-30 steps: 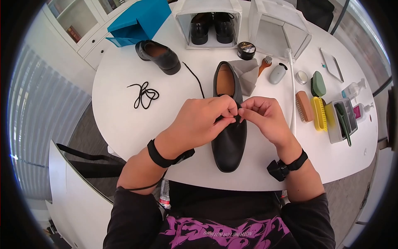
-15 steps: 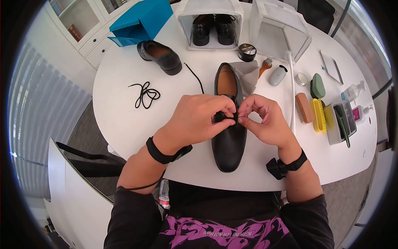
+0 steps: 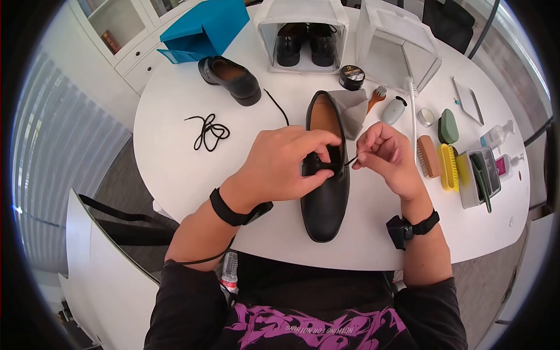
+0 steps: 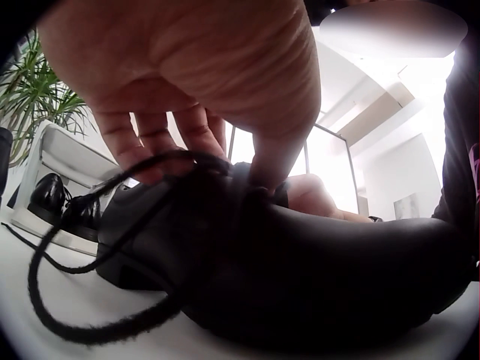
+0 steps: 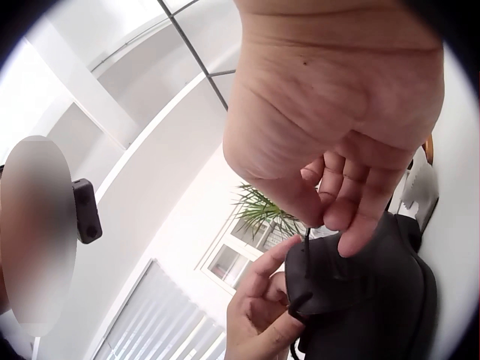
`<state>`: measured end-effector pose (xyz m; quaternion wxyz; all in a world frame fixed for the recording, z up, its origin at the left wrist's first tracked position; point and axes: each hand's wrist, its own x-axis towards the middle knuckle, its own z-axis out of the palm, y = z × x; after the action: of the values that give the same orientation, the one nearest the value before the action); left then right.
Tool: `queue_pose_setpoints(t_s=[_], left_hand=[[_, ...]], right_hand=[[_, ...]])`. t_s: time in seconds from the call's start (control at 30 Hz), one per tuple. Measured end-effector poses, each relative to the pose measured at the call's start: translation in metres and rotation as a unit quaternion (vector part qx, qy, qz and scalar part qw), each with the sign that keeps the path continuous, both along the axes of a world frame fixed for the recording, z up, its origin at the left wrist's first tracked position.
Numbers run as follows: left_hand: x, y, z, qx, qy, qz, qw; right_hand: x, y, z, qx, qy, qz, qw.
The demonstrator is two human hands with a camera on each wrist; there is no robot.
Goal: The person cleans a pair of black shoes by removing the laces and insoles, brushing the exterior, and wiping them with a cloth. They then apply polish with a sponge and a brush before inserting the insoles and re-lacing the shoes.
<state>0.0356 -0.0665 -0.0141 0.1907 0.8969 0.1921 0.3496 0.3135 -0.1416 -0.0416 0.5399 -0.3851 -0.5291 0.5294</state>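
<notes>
A black leather shoe (image 3: 324, 207) lies on the white table, toe towards the person. The left hand (image 3: 277, 163) has its thumb and fingers bent round the lacing area of the shoe. On the other side the right hand (image 3: 388, 160) pinches a short end of black lace (image 3: 352, 160) between thumb and fingers, just off the shoe. In the left wrist view a long loop of lace (image 4: 94, 334) hangs beside the shoe (image 4: 360, 262). The right wrist view shows the lace (image 5: 307, 247) running from the right fingertips down to the shoe (image 5: 375, 300).
Left on the table (image 3: 175, 181) are a loose lace (image 3: 207, 133) and a second shoe (image 3: 236, 81). Behind stand a blue box (image 3: 207, 29) and a white box (image 3: 303, 64) holding shoes. A grey cloth (image 3: 350, 114), brushes (image 3: 429, 156) and bottles (image 3: 496, 134) are at the right.
The right hand has moved right, away from the left hand, drawing a lace end out from the shoe. The left hand has stayed at the lacing area, its fingers lifted slightly.
</notes>
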Motion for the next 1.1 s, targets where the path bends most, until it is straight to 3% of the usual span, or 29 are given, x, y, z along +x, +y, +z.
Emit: queue_pose_setpoints(t_s=[0.13,0.23,0.4,0.47,0.53,0.6,0.67,0.73,0.8,0.87,1.0,1.1], left_hand=[[-0.001,0.002,0.000,0.037,0.014,-0.009,0.999],[-0.001,0.002,-0.003,0.021,0.007,-0.005,1.000],[-0.002,0.004,-0.005,0.023,0.004,-0.006,1.000],[-0.002,0.004,-0.006,0.023,0.000,-0.007,1.000],[-0.002,0.004,-0.006,0.029,0.004,-0.003,1.000],[-0.003,0.005,-0.006,0.029,0.005,-0.004,1.000],[-0.002,0.005,-0.006,0.030,0.004,-0.005,1.000],[-0.003,0.005,-0.005,0.032,0.005,-0.005,0.999],[-0.004,0.004,-0.004,0.030,0.010,-0.001,0.999],[-0.004,0.004,-0.002,0.027,0.015,0.000,1.000],[-0.002,0.005,-0.006,0.022,0.013,-0.008,1.000],[-0.002,0.005,-0.008,0.027,0.007,-0.011,1.000]], right_hand=[[0.018,0.007,-0.007,0.040,0.060,-0.008,0.997],[0.018,0.006,0.001,0.060,0.104,-0.095,0.988],[0.032,0.011,0.005,0.085,0.180,-0.128,0.972],[0.042,0.010,0.007,0.086,0.228,-0.196,0.950],[0.062,0.015,0.001,0.116,0.250,-0.180,0.944],[0.083,0.016,-0.002,0.156,0.279,-0.235,0.918],[0.103,0.017,-0.003,0.177,0.281,-0.242,0.912],[0.122,0.016,-0.004,0.200,0.288,-0.328,0.877],[0.139,0.014,-0.004,0.214,0.293,-0.330,0.871],[0.151,0.011,-0.001,0.221,0.256,-0.408,0.848],[0.174,0.004,0.001,0.232,0.228,-0.480,0.815],[0.174,0.006,0.002,0.244,0.213,-0.495,0.806]])
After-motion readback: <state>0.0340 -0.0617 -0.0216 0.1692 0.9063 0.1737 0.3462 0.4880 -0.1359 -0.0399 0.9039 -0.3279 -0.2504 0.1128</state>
